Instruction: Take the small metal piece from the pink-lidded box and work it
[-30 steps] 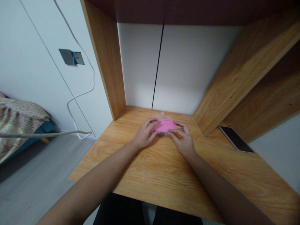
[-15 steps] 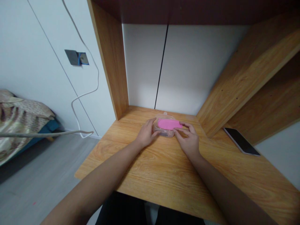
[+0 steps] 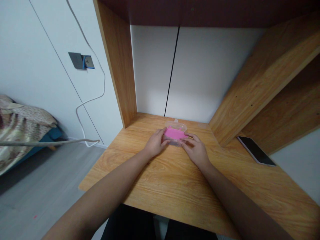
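Observation:
A small clear plastic box (image 3: 176, 127) with a pink flat thing (image 3: 174, 133) in it rests on the wooden desk (image 3: 160, 180), near the back. My left hand (image 3: 155, 144) grips the box's left side with curled fingers. My right hand (image 3: 195, 148) holds its right front edge, fingertips pressed on the rim. The box's clear lid stands tilted up behind the pink thing.
A black phone (image 3: 255, 150) lies face up at the desk's right, beside a slanted wooden shelf panel (image 3: 260, 76). A wooden side panel (image 3: 117, 63) rises at the left. A white cable (image 3: 87, 100) hangs from a wall socket (image 3: 81, 61). Bedding (image 3: 22, 123) lies far left.
The pink thing has shifted from sticking out to the right to lying squarely in the box. My right hand has slid a little left along the box's front. The clear lid now shows tilted up.

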### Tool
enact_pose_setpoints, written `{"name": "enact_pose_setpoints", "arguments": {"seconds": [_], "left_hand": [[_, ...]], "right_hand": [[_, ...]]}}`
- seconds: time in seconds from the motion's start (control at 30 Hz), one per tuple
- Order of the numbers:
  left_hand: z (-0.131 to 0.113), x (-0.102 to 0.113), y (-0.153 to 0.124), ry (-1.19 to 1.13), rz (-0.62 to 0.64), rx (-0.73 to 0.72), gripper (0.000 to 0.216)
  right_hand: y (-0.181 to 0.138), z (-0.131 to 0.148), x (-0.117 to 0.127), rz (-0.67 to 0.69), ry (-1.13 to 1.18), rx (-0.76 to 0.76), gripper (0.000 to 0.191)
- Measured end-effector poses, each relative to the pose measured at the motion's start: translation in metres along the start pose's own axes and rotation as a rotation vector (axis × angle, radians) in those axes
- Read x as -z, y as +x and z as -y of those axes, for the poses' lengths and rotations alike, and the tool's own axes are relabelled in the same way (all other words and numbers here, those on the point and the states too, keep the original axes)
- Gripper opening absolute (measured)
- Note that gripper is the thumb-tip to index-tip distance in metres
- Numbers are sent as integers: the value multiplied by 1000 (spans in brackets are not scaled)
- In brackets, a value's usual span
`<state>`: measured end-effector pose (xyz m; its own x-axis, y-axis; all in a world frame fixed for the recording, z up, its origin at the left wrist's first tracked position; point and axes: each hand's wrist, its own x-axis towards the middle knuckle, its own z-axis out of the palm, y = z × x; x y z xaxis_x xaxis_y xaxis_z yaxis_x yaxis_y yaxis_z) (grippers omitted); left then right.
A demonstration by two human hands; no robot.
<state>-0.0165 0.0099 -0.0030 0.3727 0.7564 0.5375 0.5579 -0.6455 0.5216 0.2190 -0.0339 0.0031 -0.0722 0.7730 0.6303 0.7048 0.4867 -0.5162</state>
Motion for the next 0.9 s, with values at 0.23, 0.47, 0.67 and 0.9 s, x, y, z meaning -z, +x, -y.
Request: {"name": "enact_pose_setpoints", "arguments": {"seconds": [0.23,0.47,0.67,0.9], "left_hand": [[-9,7,1,126,32,-1,57],[-22,15,5,309,85,5,49],[-31,17,5,452,127,2,53],[-33,18,6,530,180,-6,52]], "right_hand": [[-2,-1,-2,48,-16,16,32],[-2,-1,-5,158,-107,37,41],[-1,-1,-5,152,-193,49,42],[0,-1,-5,152,-243,74,40]]}}
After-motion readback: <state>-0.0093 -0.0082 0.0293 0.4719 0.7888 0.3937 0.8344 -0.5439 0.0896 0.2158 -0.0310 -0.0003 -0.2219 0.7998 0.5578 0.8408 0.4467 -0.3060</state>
